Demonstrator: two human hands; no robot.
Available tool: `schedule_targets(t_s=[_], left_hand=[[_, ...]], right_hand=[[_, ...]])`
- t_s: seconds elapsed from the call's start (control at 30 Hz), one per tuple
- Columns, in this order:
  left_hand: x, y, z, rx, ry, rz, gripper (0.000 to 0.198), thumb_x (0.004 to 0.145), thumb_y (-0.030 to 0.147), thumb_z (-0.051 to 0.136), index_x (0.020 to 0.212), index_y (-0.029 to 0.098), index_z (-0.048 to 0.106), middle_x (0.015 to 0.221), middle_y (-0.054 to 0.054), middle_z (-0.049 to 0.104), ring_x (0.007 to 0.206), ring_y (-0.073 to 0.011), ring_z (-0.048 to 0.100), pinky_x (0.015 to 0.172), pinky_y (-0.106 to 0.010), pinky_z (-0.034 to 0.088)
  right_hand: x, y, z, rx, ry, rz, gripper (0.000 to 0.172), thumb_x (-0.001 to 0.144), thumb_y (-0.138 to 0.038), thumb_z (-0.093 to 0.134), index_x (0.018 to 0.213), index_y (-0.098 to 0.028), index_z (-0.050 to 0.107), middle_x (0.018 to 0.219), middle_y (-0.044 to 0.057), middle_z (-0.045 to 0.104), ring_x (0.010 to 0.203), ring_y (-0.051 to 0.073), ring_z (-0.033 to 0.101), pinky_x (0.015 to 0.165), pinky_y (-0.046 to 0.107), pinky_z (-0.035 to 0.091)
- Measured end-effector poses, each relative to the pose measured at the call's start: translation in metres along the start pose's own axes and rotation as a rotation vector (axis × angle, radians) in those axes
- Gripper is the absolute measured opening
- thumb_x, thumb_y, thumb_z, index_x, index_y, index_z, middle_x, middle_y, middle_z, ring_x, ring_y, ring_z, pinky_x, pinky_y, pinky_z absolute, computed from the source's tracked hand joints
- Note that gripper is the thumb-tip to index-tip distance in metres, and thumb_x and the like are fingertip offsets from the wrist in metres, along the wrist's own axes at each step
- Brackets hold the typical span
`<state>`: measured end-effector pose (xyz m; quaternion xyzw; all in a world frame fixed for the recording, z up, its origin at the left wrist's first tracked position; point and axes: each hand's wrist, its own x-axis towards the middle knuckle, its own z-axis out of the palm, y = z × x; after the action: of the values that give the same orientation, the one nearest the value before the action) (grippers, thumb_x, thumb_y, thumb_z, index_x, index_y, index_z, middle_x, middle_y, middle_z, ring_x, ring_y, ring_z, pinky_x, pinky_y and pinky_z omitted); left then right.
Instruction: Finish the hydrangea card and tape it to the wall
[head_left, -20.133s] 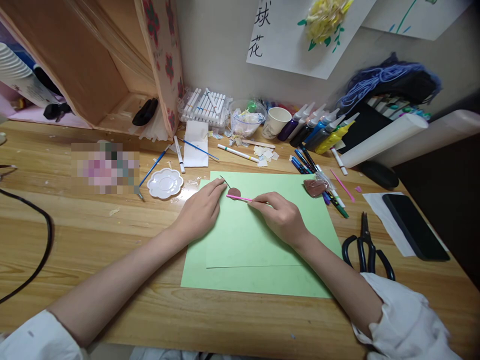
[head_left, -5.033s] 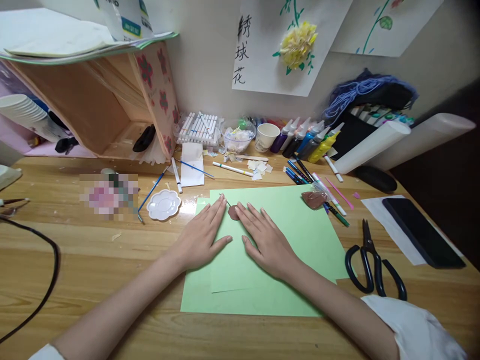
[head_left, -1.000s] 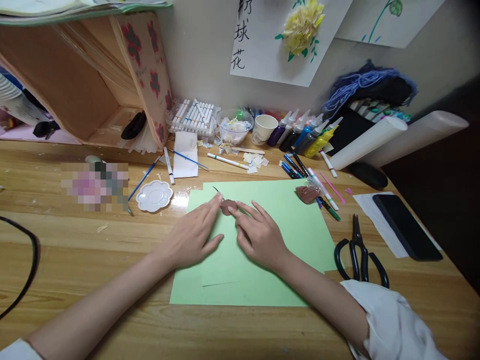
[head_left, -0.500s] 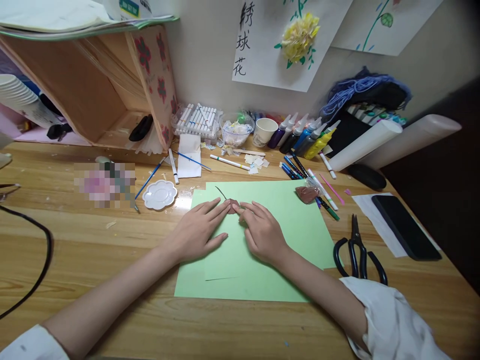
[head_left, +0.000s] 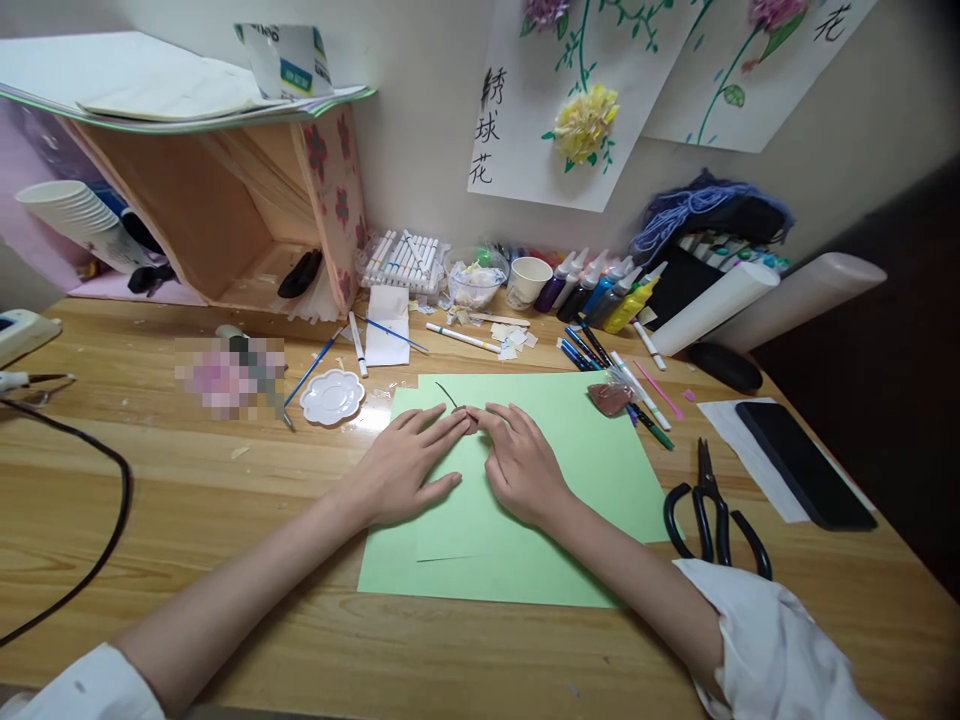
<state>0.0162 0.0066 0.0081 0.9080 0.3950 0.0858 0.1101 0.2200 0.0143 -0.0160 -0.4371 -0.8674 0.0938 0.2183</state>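
Green paper (head_left: 600, 460) lies on the wooden table under both hands. A small flat brown piece (head_left: 471, 424) rests on it, with a thin dark curved line (head_left: 445, 394) running up and left from it. My left hand (head_left: 409, 465) lies flat, fingers spread, its fingertips touching the left side of the brown piece. From the right, my right hand (head_left: 525, 462) reaches it with an extended index fingertip; its other fingers are partly bent. A wrapped brown lump (head_left: 609, 398) sits near the paper's upper right corner.
Black-handled scissors (head_left: 709, 505) and a phone (head_left: 806, 465) lie at the right. Left of the paper is a white palette (head_left: 331, 397). Markers (head_left: 461, 338), a paper cup (head_left: 528, 282) and paint bottles (head_left: 592, 290) stand or lie along the back. A black cable (head_left: 124, 490) curves at the left.
The view has tilted up slightly, showing more of the wall. My right index fingertip has shifted a little up on the brown piece; my left hand stays flat beside it.
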Motion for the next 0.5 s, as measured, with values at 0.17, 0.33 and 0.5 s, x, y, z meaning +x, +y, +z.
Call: schedule_targets(t_s=[0.17,0.33,0.5], left_hand=[[-0.005,0.0,0.006,-0.06,0.125,-0.087,0.068,0.09,0.041,0.04,0.147,0.015,0.012,0.149,-0.013,0.029,0.132,-0.0257,0.034,0.106,-0.041,0.033],[-0.006,-0.001,0.011,-0.064,0.155,-0.138,0.067,0.09,0.041,0.041,0.144,0.011,0.019,0.145,-0.016,0.035,0.13,-0.0263,0.037,0.106,-0.041,0.035],[-0.005,-0.001,0.011,-0.08,0.168,-0.17,0.065,0.088,0.038,0.043,0.143,0.012,0.022,0.144,-0.016,0.036,0.129,-0.0278,0.04,0.103,-0.042,0.039]], right_hand=[[0.001,0.0,0.0,0.026,-0.004,-0.02,0.051,0.083,-0.012,0.039,0.133,-0.018,0.033,0.132,0.005,0.052,0.131,0.023,0.033,0.109,0.049,0.029],[0.004,-0.003,-0.002,0.008,-0.058,-0.019,0.054,0.085,-0.021,0.044,0.137,-0.021,0.031,0.122,0.004,0.059,0.116,0.024,0.046,0.11,0.053,0.026],[0.002,-0.003,-0.003,0.011,0.014,-0.025,0.052,0.085,-0.021,0.044,0.135,-0.021,0.032,0.124,0.006,0.057,0.121,0.024,0.042,0.108,0.052,0.029]])
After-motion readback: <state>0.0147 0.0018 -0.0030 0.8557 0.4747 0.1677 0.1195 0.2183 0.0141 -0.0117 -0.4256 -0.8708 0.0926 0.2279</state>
